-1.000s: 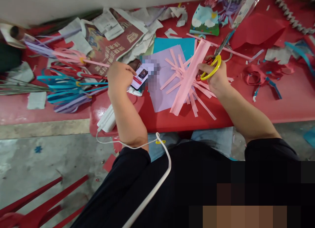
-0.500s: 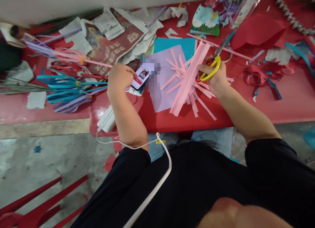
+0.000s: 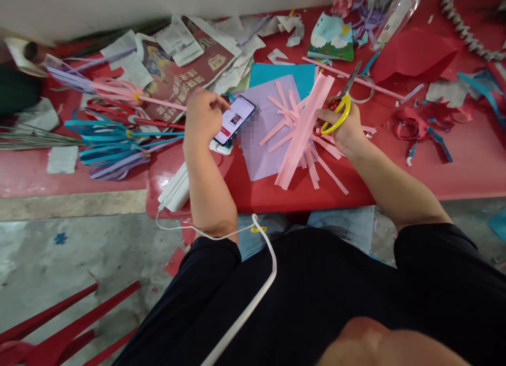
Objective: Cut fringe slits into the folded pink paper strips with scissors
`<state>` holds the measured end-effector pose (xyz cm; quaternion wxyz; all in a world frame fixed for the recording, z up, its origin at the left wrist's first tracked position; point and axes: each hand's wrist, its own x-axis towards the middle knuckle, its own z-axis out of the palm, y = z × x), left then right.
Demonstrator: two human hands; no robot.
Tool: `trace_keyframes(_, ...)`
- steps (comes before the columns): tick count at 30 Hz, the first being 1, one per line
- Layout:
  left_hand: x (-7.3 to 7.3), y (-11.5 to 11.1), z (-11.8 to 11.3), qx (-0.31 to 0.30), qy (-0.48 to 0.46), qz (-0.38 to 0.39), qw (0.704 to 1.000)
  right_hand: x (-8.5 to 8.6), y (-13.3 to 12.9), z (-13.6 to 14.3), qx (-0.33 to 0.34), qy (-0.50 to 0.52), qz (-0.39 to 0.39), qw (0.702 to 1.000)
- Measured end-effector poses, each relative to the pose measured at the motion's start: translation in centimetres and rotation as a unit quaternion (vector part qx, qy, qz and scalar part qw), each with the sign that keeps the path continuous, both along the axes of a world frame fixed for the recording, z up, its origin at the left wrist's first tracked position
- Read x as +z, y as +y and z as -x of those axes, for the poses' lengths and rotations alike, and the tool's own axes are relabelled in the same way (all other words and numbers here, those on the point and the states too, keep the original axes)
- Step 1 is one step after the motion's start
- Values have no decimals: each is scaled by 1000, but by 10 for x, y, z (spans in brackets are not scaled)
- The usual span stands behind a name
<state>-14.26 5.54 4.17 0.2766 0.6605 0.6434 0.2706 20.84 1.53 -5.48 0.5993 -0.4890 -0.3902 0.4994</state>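
Observation:
My left hand [image 3: 204, 118] is at the left edge of a phone [image 3: 236, 121] with a lit screen. Its index finger reaches over the screen; the other fingers are partly curled and nothing shows in its grip. In my right hand [image 3: 348, 127] is a pair of scissors [image 3: 340, 116] with yellow and red handles, blades pointing away from me. The fingertips of that hand also touch a long folded strip of pink paper [image 3: 302, 136]. Beneath it, narrow pink paper strips [image 3: 280, 126] fan out over a lilac sheet [image 3: 259, 163].
A teal sheet [image 3: 263, 75] lies behind the lilac one. Paper-loop flowers [image 3: 103, 142] and newspaper [image 3: 185, 73] cover the left side. Toward the back right are a plastic bottle [image 3: 399, 18], red paper [image 3: 415, 55] and a roll of tape [image 3: 362, 92]. A white cable [image 3: 269, 255] crosses my front.
My left hand has drawn back slightly from the phone's screen, showing more of it. The right hand keeps the scissors and pink strip almost in place. The view has shifted slightly.

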Motion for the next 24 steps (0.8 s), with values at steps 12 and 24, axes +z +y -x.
trace_keyframes(12,-51,-41,-119,-265,-404,205,851,28,-2,-16,47,18,-37,998)
trace_keyframes(24,-54,-52,-129,-350,-383,242,820,39,7,-39,44,17,0,999)
